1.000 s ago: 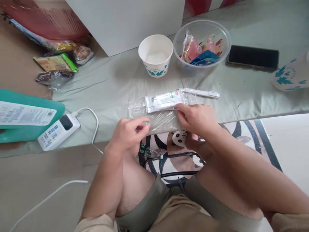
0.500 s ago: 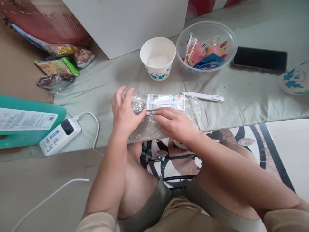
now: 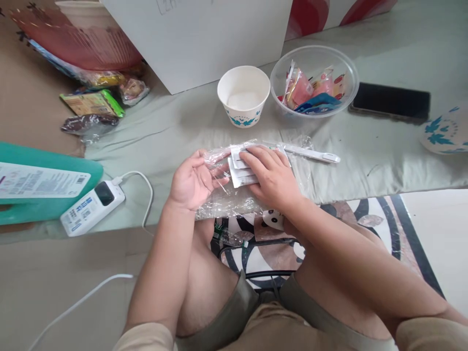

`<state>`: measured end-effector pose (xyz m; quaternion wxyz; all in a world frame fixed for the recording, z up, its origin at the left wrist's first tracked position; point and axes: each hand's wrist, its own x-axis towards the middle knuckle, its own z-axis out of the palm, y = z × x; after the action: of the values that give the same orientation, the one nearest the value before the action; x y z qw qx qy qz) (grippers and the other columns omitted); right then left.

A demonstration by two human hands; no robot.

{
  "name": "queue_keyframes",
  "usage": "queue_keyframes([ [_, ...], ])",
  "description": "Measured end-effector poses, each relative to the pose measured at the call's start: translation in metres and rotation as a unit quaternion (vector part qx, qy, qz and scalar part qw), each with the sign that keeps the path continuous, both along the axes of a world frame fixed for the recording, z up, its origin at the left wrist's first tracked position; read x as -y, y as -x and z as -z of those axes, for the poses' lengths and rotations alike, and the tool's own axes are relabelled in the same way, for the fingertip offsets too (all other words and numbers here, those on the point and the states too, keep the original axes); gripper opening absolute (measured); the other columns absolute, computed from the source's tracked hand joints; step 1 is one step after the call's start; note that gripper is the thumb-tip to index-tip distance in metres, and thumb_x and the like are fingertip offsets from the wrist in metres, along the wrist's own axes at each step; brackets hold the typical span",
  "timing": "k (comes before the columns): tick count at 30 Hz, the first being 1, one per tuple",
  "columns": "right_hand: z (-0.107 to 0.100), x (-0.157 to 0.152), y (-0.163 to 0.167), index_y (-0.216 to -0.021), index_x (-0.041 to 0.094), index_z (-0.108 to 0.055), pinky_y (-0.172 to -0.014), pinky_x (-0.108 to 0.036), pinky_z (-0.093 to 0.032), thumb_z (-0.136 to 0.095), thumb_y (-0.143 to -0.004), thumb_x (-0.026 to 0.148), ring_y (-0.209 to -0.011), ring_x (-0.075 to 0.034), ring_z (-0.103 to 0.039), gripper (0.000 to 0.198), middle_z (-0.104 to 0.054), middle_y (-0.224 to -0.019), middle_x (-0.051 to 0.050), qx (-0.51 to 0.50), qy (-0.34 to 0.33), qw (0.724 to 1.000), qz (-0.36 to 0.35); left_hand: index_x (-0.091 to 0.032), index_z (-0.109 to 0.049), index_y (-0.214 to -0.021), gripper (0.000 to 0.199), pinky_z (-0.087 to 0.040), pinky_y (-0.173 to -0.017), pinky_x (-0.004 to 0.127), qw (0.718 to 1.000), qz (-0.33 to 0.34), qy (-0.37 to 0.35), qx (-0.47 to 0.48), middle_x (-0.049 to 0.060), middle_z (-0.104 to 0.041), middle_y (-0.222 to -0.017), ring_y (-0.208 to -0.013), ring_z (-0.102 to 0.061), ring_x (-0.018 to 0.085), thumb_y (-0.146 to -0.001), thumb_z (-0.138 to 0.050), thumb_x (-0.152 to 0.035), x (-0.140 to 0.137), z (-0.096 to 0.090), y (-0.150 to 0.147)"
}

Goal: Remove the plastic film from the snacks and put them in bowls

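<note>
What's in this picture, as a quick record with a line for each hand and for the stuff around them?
Left hand: open, palm up, fingers at the clear plastic
Right hand: palm down over the white packets, touching them
Beyond the hands: paper cup, clear bowl with snack packs inside
To the right: slim white tool, black phone
To the left: green jug, white device with a cable
Lower down: clear bottle

Your right hand point(image 3: 274, 178) on sachets point(image 3: 239, 170) mid-frame, plastic film point(image 3: 223, 197) around them, your left hand point(image 3: 192, 181) just left, a cup point(image 3: 243, 118) upper centre, a bowl point(image 3: 348, 73) of packets point(image 3: 299, 90) to its right, a phone point(image 3: 391, 101) upper right, a jug point(image 3: 46, 178) at the left edge.
</note>
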<state>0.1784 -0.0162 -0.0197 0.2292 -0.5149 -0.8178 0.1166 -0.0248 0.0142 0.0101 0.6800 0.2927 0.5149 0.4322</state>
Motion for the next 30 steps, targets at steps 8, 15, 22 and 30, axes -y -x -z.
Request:
queue_keyframes([
  [8,-0.006,-0.003,-0.011,-0.143,0.026,-0.061,-0.11,-0.051,-0.038,-0.059,-0.084,0.02,-0.138,-0.031,-0.057,0.06,-0.06,-0.152,-0.01,-0.075,0.091,0.993,0.0,-0.024,-0.041,-0.073,0.021,-0.035,-0.037,0.018,0.994,-0.1,0.034,-0.031,0.001,-0.07,-0.068,-0.048,-0.06,0.012,-0.065,-0.059,-0.032,-0.012,0.013,-0.014],
  [15,-0.014,-0.002,-0.024,-0.131,0.022,-0.068,-0.109,-0.048,-0.041,-0.051,-0.091,0.021,-0.121,-0.027,-0.07,0.043,-0.074,-0.133,-0.009,-0.107,0.011,0.994,0.022,-0.023,-0.041,-0.069,0.018,-0.019,-0.035,0.017,0.989,-0.145,0.018,-0.038,0.002,-0.071,-0.064,-0.043,-0.057,0.01,-0.062,-0.057,-0.028,-0.011,0.008,-0.024],
  [22,-0.029,0.009,-0.032,-0.098,0.023,-0.072,-0.086,-0.042,-0.056,-0.04,-0.103,0.036,-0.095,-0.026,-0.074,0.035,-0.077,-0.099,-0.01,-0.31,-0.093,0.935,0.142,-0.022,-0.042,-0.066,0.019,-0.013,-0.035,0.016,0.988,-0.153,0.014,-0.024,0.0,-0.066,-0.059,-0.041,-0.05,0.007,-0.06,-0.059,-0.029,-0.012,0.01,-0.027],
  [30,-0.091,-0.066,-0.107,-0.105,0.015,-0.076,-0.091,-0.042,-0.052,-0.058,-0.101,0.039,-0.102,-0.029,-0.072,0.03,-0.075,-0.105,-0.012,-0.239,-0.276,0.913,0.181,-0.021,-0.042,-0.067,0.02,-0.014,-0.034,0.015,0.99,-0.136,0.031,-0.009,-0.001,-0.063,-0.055,-0.038,-0.053,0.007,-0.066,-0.061,-0.027,-0.014,0.008,-0.027],
])
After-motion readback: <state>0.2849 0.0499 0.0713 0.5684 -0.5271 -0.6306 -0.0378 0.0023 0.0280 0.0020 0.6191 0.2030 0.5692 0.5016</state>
